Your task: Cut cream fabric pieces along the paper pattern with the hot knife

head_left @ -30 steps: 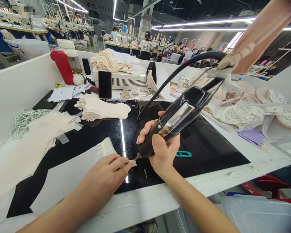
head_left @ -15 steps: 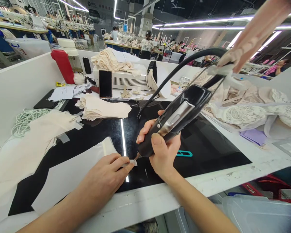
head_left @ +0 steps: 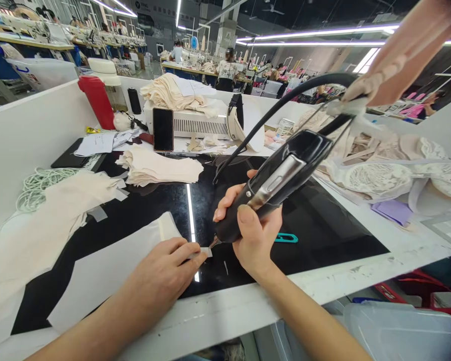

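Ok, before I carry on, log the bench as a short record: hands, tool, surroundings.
Left hand: over white sheet, pale strip showing past its fingertips
Right hand: closed around black tool
Tool tip: at the strip's outer end; contact unclear
Right of right hand: teal object
Behind hands: cloth stack, phone upright
Far right: lace cups

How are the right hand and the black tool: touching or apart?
Touching. The head view shows the right hand wrapped around the lower part of the black tool.
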`<state>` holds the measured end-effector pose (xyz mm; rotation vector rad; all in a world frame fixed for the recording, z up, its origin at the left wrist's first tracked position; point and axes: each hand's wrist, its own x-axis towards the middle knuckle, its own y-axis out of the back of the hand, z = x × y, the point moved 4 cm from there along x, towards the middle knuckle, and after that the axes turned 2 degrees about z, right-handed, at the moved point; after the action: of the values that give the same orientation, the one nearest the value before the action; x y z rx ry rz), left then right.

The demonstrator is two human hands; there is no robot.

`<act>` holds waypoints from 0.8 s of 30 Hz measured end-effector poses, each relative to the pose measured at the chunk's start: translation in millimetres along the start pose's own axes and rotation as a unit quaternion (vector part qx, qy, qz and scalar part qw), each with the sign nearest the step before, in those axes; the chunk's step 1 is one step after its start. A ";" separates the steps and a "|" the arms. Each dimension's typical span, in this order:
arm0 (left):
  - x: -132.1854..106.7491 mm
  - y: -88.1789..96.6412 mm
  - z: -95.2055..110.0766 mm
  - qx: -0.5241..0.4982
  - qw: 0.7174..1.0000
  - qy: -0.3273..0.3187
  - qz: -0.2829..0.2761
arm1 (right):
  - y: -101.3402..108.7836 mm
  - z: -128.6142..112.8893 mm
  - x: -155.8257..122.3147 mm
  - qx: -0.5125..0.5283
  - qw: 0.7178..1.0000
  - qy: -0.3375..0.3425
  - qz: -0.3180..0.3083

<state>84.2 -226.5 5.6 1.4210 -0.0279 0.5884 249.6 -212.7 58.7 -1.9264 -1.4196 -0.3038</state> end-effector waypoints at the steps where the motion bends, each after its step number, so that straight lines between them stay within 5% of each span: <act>1: -0.2 -0.2 0.1 -0.001 1.000 0.000 -0.001 | 0.2 0.6 -0.5 -0.001 1.000 0.001 -0.003; 24: 0.7 0.4 0.7 -0.005 1.000 0.005 -0.010 | 1.0 -6.0 -7.9 0.001 1.000 -0.008 -0.028</act>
<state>84.9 -226.9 6.4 1.4073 -0.0089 0.5774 248.9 -222.7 58.1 -1.8939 -1.4848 -0.3135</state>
